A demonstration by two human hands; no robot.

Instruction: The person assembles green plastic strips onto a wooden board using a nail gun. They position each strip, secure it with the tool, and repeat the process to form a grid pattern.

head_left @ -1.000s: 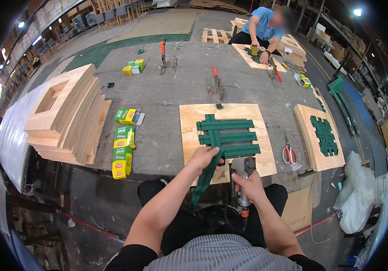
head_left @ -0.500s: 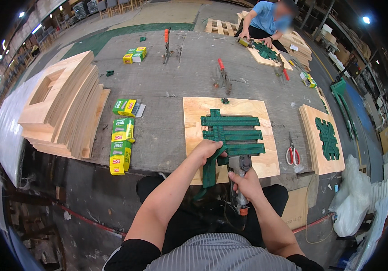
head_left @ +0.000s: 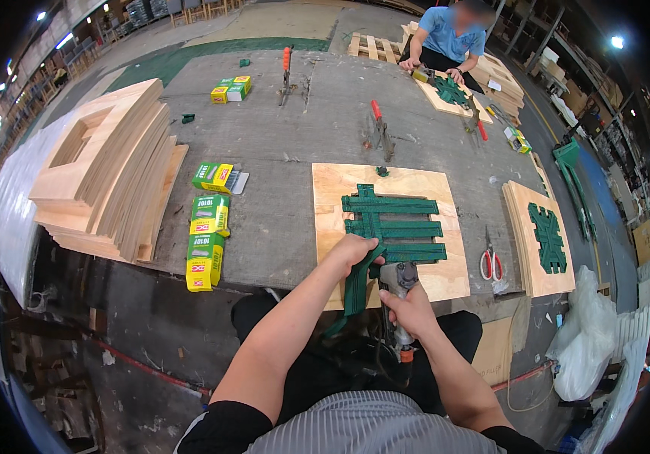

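In front of me a square plywood board (head_left: 453, 250) lies at the table's near edge. Several green webbing straps (head_left: 408, 205) run sideways over its cut-out, crossed by one upright strap near the left. My left hand (head_left: 353, 251) pinches a green strap (head_left: 355, 291) at the board's lower part; its loose end hangs past the near edge. My right hand (head_left: 411, 309) is wrapped round the grip of a pneumatic staple gun (head_left: 398, 277). The gun's head rests close to my left fingers, over the board's lower strap area. Where its nose meets the work is hidden.
Stacked plywood frames (head_left: 105, 174) stand left, beside green-and-yellow staple boxes (head_left: 205, 253). Red-handled scissors (head_left: 490, 261) and a strapped board (head_left: 549, 234) lie right. Clamp-like tools with red (head_left: 377, 125) and orange (head_left: 287, 72) handles sit farther back. A co-worker (head_left: 446, 38) handles another board.
The staple gun's head has moved slightly left, closer to my left hand. My left hand keeps its pinch on the strap. The whole view has shifted a little.
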